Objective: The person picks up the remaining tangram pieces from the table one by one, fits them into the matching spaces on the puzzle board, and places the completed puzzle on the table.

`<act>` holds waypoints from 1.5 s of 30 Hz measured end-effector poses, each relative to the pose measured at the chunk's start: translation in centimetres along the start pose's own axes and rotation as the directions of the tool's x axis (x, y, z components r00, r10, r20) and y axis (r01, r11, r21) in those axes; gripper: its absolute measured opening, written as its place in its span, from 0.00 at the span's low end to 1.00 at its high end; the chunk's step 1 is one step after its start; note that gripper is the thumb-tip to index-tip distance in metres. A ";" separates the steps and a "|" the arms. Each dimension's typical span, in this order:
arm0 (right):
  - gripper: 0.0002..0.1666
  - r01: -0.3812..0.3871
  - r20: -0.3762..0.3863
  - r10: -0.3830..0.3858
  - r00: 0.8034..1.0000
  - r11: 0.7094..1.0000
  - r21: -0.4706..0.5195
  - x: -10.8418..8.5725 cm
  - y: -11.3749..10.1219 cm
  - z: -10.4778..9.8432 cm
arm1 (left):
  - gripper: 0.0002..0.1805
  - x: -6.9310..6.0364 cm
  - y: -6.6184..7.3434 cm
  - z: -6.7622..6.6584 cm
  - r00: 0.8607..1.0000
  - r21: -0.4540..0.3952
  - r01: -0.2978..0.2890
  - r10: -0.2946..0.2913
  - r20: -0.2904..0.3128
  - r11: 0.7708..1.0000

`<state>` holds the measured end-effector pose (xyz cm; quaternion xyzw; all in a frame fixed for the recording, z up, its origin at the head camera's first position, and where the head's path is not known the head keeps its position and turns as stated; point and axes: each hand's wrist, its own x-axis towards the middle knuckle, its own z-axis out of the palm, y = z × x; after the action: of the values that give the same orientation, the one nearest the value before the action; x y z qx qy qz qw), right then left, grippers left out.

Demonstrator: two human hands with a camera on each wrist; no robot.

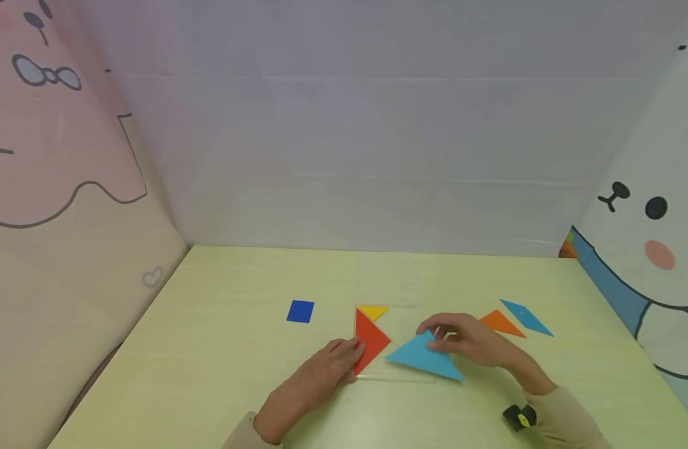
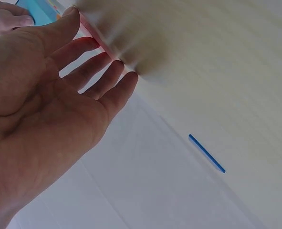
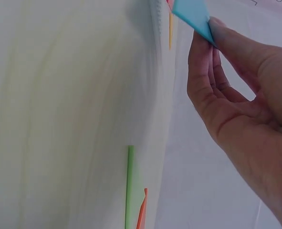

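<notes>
My left hand (image 1: 328, 366) rests its fingertips on the left part of a red triangle (image 1: 372, 340), which lies on the table. In the left wrist view those fingers are slightly bent and spread along the red edge. A yellow triangle (image 1: 373, 311) lies against the red one's upper right side. The thumb and fingers of my right hand (image 1: 464, 340) pinch a light blue triangle (image 1: 422, 357) near its top corner. It is tilted, right of the red piece. In the right wrist view, the light blue triangle (image 3: 193, 16) is held off the table.
A dark blue square (image 1: 301, 312) lies at left. To the right are an orange triangle (image 1: 503, 323) and a blue parallelogram (image 1: 526, 317). A green piece (image 3: 129, 186) shows only in the right wrist view. Faint clear edges (image 1: 400, 380) run near the red triangle. Printed curtains surround the table.
</notes>
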<state>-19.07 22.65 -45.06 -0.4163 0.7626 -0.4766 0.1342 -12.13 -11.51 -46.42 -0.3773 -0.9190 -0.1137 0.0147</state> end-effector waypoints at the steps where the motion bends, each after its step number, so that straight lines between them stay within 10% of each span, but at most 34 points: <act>1: 0.15 0.000 0.004 0.000 1.000 1.000 0.000 0.2 0.0 0.1 | 0.27 0.0 0.0 0.0 1.000 -0.003 0.000 0.000 -0.002 1.000; 45: 0.16 -0.070 0.071 0.072 0.995 0.997 -0.027 4.0 0.2 3.1 | 0.29 0.1 0.4 -0.5 0.996 -0.032 0.070 -0.068 0.056 0.997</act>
<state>-19.74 17.75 -46.09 -0.4074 0.7774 -0.4468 0.1734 -11.90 -11.29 -45.85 -0.3486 -0.9294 -0.1194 -0.0210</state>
